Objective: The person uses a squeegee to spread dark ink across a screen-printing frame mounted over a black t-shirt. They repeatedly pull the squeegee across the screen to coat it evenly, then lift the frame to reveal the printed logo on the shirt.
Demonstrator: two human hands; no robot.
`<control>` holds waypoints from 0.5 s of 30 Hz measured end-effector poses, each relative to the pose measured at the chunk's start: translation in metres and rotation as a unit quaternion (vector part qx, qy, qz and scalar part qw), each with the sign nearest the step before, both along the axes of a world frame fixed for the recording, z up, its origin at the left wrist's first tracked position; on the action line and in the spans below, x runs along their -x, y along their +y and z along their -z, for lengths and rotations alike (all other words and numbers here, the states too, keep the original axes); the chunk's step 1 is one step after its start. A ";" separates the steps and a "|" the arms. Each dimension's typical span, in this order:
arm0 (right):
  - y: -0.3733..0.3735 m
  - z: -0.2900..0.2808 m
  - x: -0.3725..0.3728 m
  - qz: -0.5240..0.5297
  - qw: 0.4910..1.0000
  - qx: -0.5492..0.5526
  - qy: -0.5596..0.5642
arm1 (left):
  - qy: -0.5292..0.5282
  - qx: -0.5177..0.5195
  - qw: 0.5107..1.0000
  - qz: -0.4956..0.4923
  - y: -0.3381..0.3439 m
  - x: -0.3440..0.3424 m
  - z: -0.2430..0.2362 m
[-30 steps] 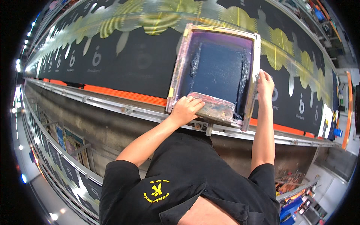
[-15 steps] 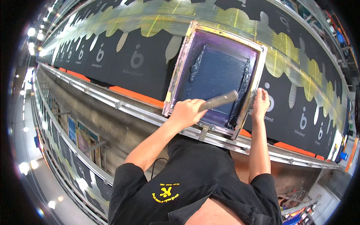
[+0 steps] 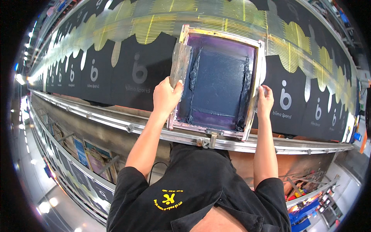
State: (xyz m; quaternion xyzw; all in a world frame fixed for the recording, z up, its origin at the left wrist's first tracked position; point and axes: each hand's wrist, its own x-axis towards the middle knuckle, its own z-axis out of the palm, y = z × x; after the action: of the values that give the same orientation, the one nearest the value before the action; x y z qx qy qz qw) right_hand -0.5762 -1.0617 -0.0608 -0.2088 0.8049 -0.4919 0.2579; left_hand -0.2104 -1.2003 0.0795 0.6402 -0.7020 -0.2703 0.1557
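My left hand (image 3: 167, 96) is closed round a worn metal squeegee (image 3: 179, 63), held lengthwise at the left side of a screen frame (image 3: 212, 32). My right hand (image 3: 265, 98) has its fingers bent onto the frame's right edge. Inside the frame, dark navy ink (image 3: 218, 83) covers most of the purple mesh, with thick ridges along both long sides. The frame lies over dark fabric panels on a long bench, its lower end at a metal bracket (image 3: 212, 139) on the rail.
Dark panels (image 3: 135, 91) with pale printed marks run along the bench between yellow-striped strips (image 3: 293, 42). A metal rail (image 3: 162, 133) follows the near edge. Framed screens (image 3: 94, 156) stand below at the left, beside a second printed bench. Assorted items (image 3: 305, 216) crowd the lower right.
The squeegee has swung from lying across the frame's lower end, through a slant over the mesh, to lengthwise at the left side, my left hand moving left with it. My right hand stays at the right edge.
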 end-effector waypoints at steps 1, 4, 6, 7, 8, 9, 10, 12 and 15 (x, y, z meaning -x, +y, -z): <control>-0.003 0.001 -0.005 -0.003 1.000 -0.004 0.014 | -0.037 0.000 0.999 0.000 -0.005 0.003 0.002; -0.010 0.008 -0.013 -0.011 0.999 -0.011 0.042 | -0.126 0.017 0.992 0.004 -0.021 0.015 0.024; -0.011 0.010 -0.013 -0.007 0.998 -0.021 0.058 | -0.159 0.012 0.987 0.026 -0.033 0.031 0.035; -0.011 0.010 -0.012 -0.007 0.997 -0.027 0.066 | -0.175 0.029 0.983 0.041 -0.037 0.041 0.039; -0.012 0.007 -0.013 -0.009 0.997 -0.049 0.055 | -0.193 0.046 0.979 0.051 -0.039 0.049 0.040; -0.010 0.004 -0.016 -0.007 0.997 -0.046 0.057 | -0.212 0.063 0.973 0.062 -0.040 0.055 0.041; -0.010 0.000 -0.018 -0.003 0.997 -0.042 0.063 | -0.200 0.070 0.975 0.072 -0.043 0.061 0.043; -0.012 -0.006 -0.023 0.004 0.996 -0.052 0.077 | -0.207 0.071 0.972 0.088 -0.049 0.066 0.043; -0.013 -0.010 -0.024 0.014 0.992 -0.083 0.095 | -0.200 0.047 0.968 0.143 -0.055 0.068 0.036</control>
State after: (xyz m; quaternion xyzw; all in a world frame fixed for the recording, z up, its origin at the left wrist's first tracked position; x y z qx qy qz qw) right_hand -0.5523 -1.0742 -0.0509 -0.2210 0.8666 -0.4049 0.1900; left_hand -0.2783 -1.2550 0.0436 0.5658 -0.8153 -0.1228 0.0018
